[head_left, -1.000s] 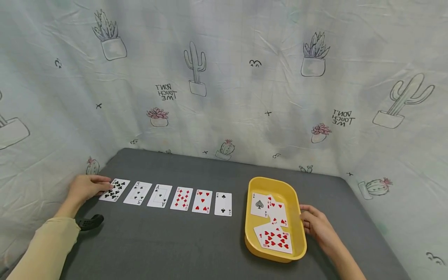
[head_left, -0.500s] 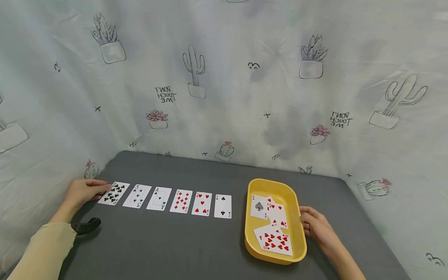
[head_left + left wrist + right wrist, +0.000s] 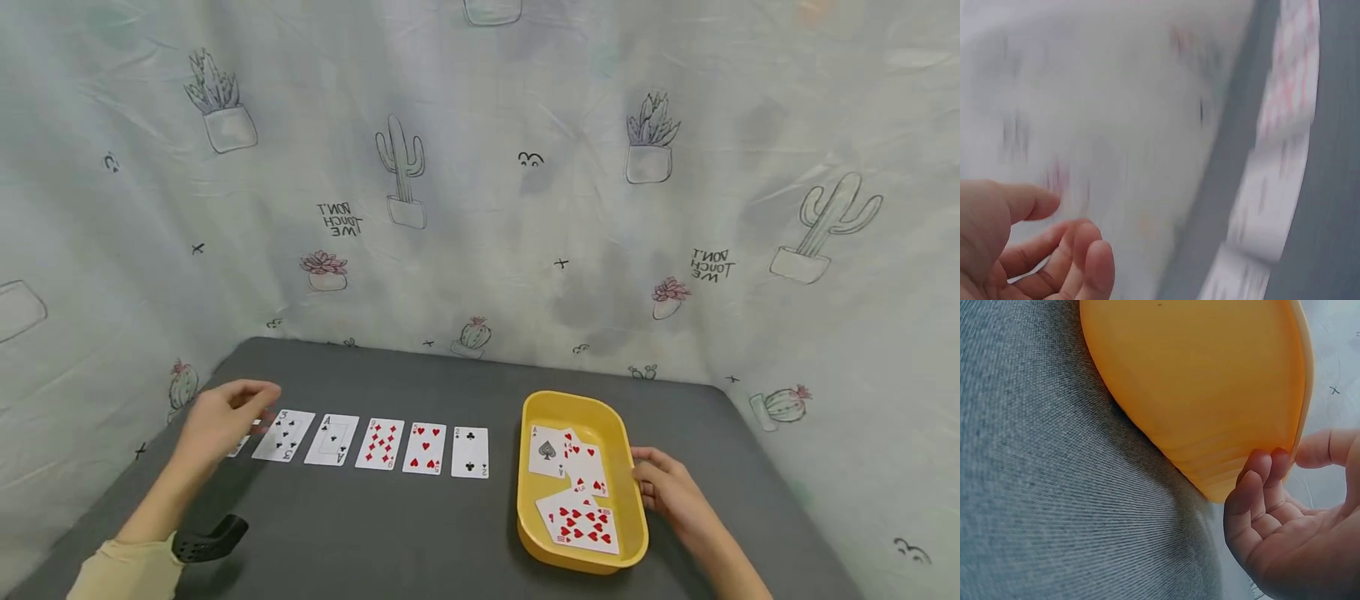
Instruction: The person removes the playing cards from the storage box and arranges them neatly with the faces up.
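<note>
My left hand (image 3: 227, 419) is raised over the left end of a row of face-up playing cards, fingers loosely curled, with nothing held. It partly hides the leftmost card (image 3: 242, 444). To the right lie a black-suited card (image 3: 283, 435), an ace (image 3: 332, 439), a nine of diamonds (image 3: 380, 444), a five of hearts (image 3: 425, 448) and a two of clubs (image 3: 470, 452). My right hand (image 3: 672, 492) pinches the right rim of a yellow tray (image 3: 527, 521), thumb at the rim and fingertips against its outer wall. Inside are an ace of spades (image 3: 547, 451) and several heart cards (image 3: 585, 527).
A dark grey cloth-covered table (image 3: 360, 533) lies under everything. Behind and beside it hangs a pale curtain (image 3: 465, 225) with cactus drawings. A black strap-like piece (image 3: 211, 539) sticks out from my left wrist. The left wrist view is blurred.
My left hand has lifted from the leftmost card and moved right, now covering most of it. The right hand keeps its hold on the tray. The head view has shifted slightly.
</note>
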The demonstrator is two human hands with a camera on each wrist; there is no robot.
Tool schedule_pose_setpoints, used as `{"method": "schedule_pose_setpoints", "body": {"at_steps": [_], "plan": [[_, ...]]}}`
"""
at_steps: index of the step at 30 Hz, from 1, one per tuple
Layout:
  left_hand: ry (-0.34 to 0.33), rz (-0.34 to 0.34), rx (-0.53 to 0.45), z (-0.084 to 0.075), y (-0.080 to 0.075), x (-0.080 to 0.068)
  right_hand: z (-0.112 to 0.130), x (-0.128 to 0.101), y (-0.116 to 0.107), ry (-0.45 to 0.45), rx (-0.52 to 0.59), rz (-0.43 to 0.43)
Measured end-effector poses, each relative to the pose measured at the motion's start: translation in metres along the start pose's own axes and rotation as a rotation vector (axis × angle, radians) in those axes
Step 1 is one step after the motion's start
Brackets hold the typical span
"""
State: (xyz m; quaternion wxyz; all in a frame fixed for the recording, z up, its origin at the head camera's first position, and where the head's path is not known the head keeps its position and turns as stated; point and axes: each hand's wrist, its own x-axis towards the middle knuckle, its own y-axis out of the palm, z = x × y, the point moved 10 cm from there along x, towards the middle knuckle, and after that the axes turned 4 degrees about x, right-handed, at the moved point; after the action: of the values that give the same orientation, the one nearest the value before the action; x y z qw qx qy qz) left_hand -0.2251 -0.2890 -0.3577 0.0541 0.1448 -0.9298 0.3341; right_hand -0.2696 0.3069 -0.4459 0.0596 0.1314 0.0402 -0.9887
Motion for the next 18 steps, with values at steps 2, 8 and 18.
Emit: {"method": "schedule_pose_setpoints", "body": {"at_steps": [2, 8, 18], "plan": [[0.033, 0.047, -0.036, -0.029, 0.023, -0.006, 0.001, 0.0, -0.002, -0.002, -0.005, -0.017], [0.084, 0.212, -0.104, -0.097, 0.09, -0.033, -0.004, 0.007, -0.001, 0.009, 0.019, 0.003], [0.13, 0.536, -0.242, -0.149, 0.173, -0.077, 0.005, -0.001, 0.0, -0.005, -0.01, 0.009]]}}
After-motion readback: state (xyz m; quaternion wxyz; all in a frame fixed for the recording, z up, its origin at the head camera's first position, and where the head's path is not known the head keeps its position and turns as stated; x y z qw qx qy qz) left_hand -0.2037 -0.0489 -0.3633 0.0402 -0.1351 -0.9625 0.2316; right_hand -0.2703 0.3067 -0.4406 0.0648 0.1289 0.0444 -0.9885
